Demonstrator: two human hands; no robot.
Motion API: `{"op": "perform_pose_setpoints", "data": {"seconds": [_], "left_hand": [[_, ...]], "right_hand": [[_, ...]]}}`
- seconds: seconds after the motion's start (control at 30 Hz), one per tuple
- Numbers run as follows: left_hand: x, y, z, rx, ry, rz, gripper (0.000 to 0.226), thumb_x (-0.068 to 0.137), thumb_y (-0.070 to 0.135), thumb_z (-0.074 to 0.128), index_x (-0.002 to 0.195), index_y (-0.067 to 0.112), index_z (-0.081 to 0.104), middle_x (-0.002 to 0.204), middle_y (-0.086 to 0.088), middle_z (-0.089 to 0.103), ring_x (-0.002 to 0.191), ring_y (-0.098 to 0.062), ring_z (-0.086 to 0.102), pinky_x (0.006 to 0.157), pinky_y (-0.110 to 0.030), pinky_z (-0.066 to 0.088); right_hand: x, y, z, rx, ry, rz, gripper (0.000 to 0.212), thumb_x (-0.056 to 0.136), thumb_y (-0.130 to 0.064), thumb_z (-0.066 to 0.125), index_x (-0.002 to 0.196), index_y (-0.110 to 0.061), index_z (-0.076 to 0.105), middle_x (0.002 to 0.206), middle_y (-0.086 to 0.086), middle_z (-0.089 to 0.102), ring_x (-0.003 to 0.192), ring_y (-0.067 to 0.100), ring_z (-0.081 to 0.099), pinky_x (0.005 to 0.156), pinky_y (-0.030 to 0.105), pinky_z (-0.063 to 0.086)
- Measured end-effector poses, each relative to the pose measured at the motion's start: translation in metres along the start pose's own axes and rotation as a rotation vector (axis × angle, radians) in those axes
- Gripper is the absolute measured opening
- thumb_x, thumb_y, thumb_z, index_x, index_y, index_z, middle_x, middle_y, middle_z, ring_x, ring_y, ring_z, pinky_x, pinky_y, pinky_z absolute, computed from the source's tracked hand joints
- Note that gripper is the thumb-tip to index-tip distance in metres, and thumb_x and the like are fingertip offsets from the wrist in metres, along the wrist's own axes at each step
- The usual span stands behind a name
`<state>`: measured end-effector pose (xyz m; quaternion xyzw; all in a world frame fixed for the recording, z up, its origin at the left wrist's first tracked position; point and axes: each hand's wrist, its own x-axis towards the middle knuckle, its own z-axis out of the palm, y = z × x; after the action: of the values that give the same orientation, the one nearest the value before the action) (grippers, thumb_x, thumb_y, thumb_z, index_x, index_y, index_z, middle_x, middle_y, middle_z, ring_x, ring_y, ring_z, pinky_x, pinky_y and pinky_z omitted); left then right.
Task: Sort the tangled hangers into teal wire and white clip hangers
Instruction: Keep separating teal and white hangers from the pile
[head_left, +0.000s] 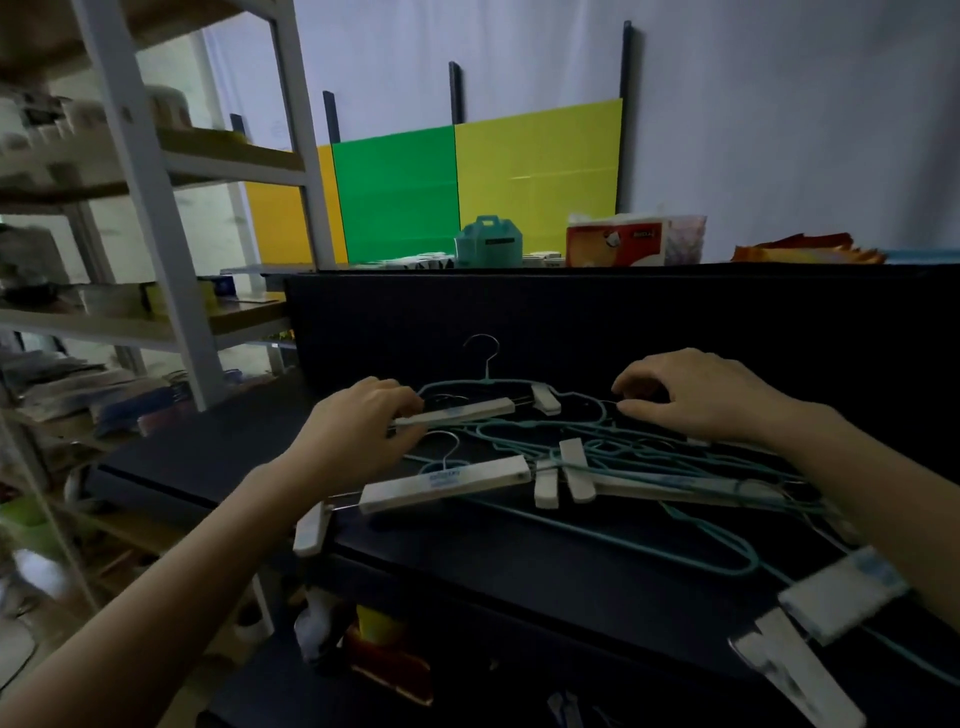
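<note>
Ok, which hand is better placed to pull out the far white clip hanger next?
Left, probably. The left hand holds that white clip hanger at its left end, while the right hand sits on a teal wire hanger.

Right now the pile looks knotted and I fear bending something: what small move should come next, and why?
Probably lift the far white clip hanger slowly with the left hand, which grips its bar, while the right hand holds down the teal wire hanger whose loop crosses it.
</note>
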<state>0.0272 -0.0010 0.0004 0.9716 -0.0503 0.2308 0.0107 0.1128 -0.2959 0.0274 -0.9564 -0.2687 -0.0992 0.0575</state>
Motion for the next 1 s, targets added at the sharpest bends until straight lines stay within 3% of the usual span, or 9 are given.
{"op": "perform_pose_setpoints", "data": {"seconds": [0.2,0.53,0.73,1.0], "left_hand": [[0.045,-0.023,0.027,0.047,-0.108,0.045,0.047,0.091,0.042,0.048,0.132,0.020,0.045,0.127,0.001,0.051,0.115,-0.017,0.048,0.089,-0.032,0.045],[0.097,-0.048,0.069,-0.012,-0.371,0.160,0.088,0.083,0.060,0.050,0.149,0.020,0.008,0.155,-0.001,0.016,0.139,-0.021,0.024,0.109,-0.036,0.033],[0.115,-0.052,0.083,-0.064,-0.398,0.225,0.099,0.074,0.066,0.057,0.147,0.018,0.012,0.147,-0.002,0.027,0.131,-0.020,0.035,0.103,-0.035,0.039],[0.122,-0.061,0.088,-0.106,-0.360,0.313,0.092,0.076,0.062,0.058,0.146,0.016,0.019,0.137,-0.001,0.037,0.118,-0.017,0.047,0.092,-0.029,0.046]], "right_hand": [[0.009,0.020,0.007,-0.023,-0.068,0.113,0.038,0.090,-0.049,0.050,0.122,-0.031,0.055,0.120,-0.010,0.060,0.105,0.010,0.057,0.089,0.034,0.051],[-0.013,0.041,0.011,-0.022,-0.084,0.340,0.035,0.090,-0.048,0.050,0.120,-0.031,0.056,0.116,-0.011,0.061,0.099,0.007,0.057,0.085,0.029,0.050],[-0.033,0.039,0.007,0.016,-0.054,0.458,0.035,0.088,-0.050,0.051,0.117,-0.032,0.058,0.108,-0.012,0.061,0.095,0.007,0.057,0.084,0.028,0.050],[-0.053,0.032,0.012,0.100,-0.078,0.542,0.041,0.088,-0.045,0.054,0.123,-0.026,0.056,0.123,-0.006,0.059,0.106,0.009,0.056,0.094,0.031,0.048]]}}
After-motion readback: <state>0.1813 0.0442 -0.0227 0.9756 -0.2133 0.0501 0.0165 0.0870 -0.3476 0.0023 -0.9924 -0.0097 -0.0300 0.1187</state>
